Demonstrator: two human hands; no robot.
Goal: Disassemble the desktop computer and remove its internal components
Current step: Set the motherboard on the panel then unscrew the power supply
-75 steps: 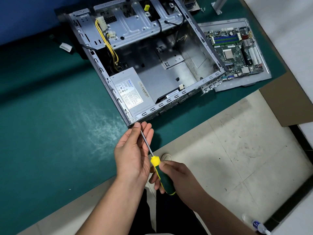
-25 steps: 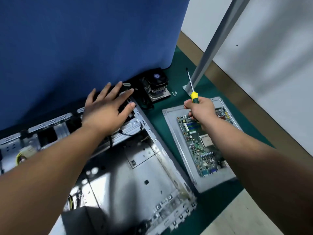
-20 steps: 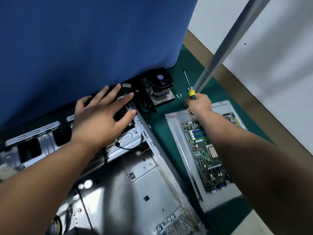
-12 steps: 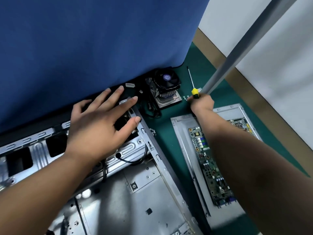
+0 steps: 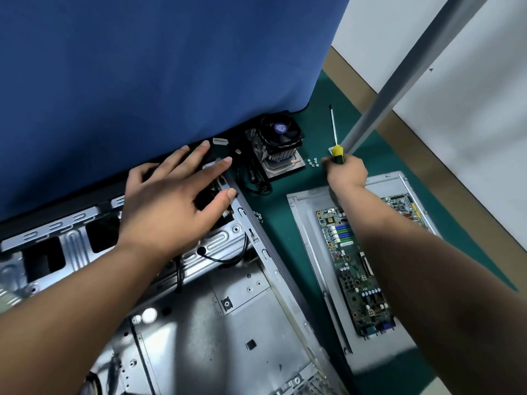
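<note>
Green mat (image 5: 288, 178), left hand (image 5: 171, 206) still spread on case (image 5: 256, 309), right hand (image 5: 346, 172) gripping screwdriver (image 5: 336, 146), moved farther out

Motherboard (image 5: 359, 269) right of case (image 5: 228, 323)

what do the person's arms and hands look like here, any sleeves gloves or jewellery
Both forearms are bare right down to the bottom edge of the picture, with no sleeve showing. The left hand and the right hand wear no gloves. No ring, watch or wristband shows on the visible fingers and wrists, and no markings or cables are on the arms. Nails look short and plain.
</note>
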